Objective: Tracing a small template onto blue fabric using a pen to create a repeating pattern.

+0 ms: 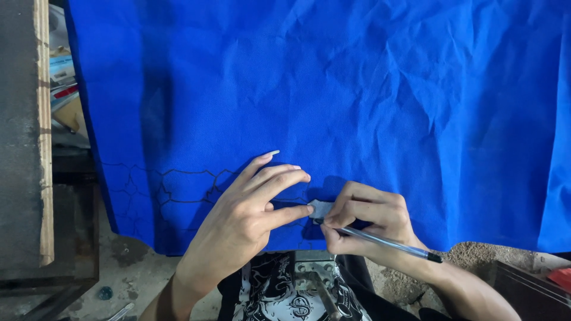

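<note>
A large wrinkled blue cloth (333, 95) lies spread in front of me, with dark pen lines drawn along its near left part (178, 190). My left hand (250, 214) rests on the cloth with fingers extended, its index fingertip pressing a small grey template piece (321, 208). My right hand (363, 217) grips a clear pen with a dark cap (386, 242), its tip at the edge of the grey piece.
A wooden plank (43, 131) stands along the left edge, with cluttered items (62, 89) behind it. A metal bracket (315, 270) shows below the cloth's near edge. Sandy floor (476, 255) and a dark box with a red item (556, 279) sit at lower right.
</note>
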